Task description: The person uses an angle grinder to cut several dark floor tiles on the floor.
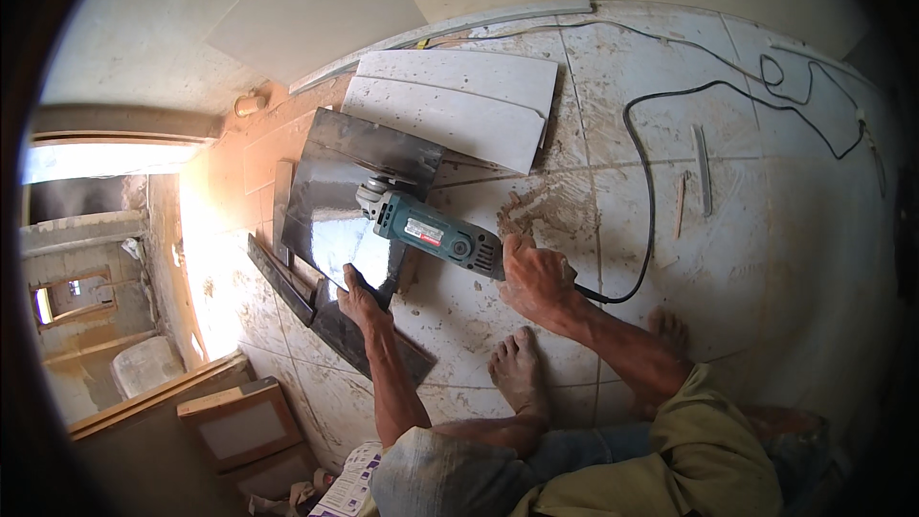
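Observation:
A teal angle grinder (436,233) is in my right hand (538,278), whose fingers wrap round its rear end. Its grey head rests on or just above a glossy dark tile (330,172); I cannot tell if the disc touches. Light dust dulls the far part of the tile, and a bright reflection lies across its middle. At the tile's near edge, my left hand (362,306) grips it with the fingers closed. Narrow dark tile strips (282,280) lie to the left, and another dark piece (407,356) sits below the left hand.
White tiles (459,86) lie stacked beyond the dark one. The grinder's black cord (643,148) loops across the dusty floor to the right. A metal strip (703,170) and thin stick (681,203) lie there. My bare foot (518,369) is close by. Wooden panels (244,426) stand lower left.

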The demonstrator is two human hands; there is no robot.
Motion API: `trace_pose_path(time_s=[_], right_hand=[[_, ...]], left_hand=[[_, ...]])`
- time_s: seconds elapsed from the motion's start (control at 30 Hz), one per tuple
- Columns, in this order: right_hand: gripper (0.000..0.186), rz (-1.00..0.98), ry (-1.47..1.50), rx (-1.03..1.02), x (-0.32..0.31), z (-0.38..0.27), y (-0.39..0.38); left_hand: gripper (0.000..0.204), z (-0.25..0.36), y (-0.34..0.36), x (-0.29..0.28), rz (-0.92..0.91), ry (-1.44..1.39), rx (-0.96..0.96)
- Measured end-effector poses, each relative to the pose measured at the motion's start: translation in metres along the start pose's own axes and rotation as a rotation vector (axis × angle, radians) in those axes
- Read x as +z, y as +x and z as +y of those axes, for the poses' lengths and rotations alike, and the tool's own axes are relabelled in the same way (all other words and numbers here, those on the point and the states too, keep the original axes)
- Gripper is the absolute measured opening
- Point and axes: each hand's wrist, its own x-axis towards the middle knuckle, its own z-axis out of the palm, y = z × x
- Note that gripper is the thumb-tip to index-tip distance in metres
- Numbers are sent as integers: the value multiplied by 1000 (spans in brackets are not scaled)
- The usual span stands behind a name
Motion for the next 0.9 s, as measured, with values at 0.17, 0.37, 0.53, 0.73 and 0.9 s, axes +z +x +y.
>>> trace_pose_path(time_s=[0.17,0.37,0.53,0.73,0.9], right_hand=[[26,12,28,4,-3,0,-3],[40,-131,67,76,-8,0,-4],[39,-97,87,73,-8,2,-8],[27,23,22,-2,-7,7,-14],[27,5,19,8,-9,8,-17]], left_hand=[[26,4,-3,3,7,-19,5],[30,-1,3,-3,8,19,18],[33,-4,5,-6,-13,37,34],[34,-1,1,-3,-27,22,37],[34,1,-2,-1,-44,33,24]])
